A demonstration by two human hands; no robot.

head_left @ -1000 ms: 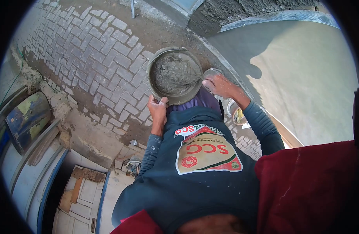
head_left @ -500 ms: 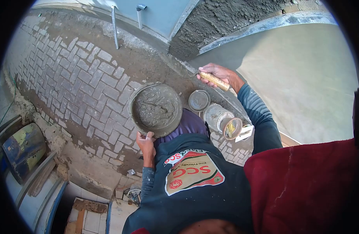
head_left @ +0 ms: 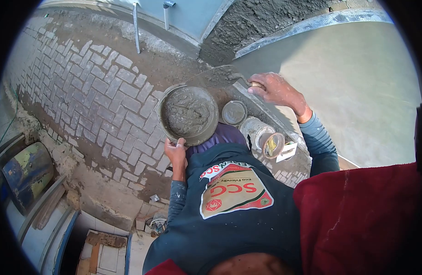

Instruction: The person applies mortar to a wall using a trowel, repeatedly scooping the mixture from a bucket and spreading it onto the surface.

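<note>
My left hand (head_left: 176,153) grips the near rim of a round bucket (head_left: 205,136), thumb over the edge. Wet grey mortar (head_left: 185,112) fills much of the bucket, its surface rough and ridged. In my right hand (head_left: 277,90) is the wooden handle of a trowel (head_left: 225,74). The trowel's blade points left, just beyond the bucket's far side, with grey mortar on it. My fingers hide most of the handle.
Beside the bucket stand a small pail (head_left: 234,113), a pale bucket (head_left: 254,130) and an orange-rimmed container (head_left: 273,145). A smooth grey plastered surface (head_left: 344,87) lies right, with rough mortar (head_left: 270,23) above. Brick paving (head_left: 96,91) spreads left; a barrel (head_left: 27,174) stands there.
My right hand has moved slightly right and turned, bringing the mortar-bearing trowel blade into sight. The bucket and my left hand have shifted a little right in view.
</note>
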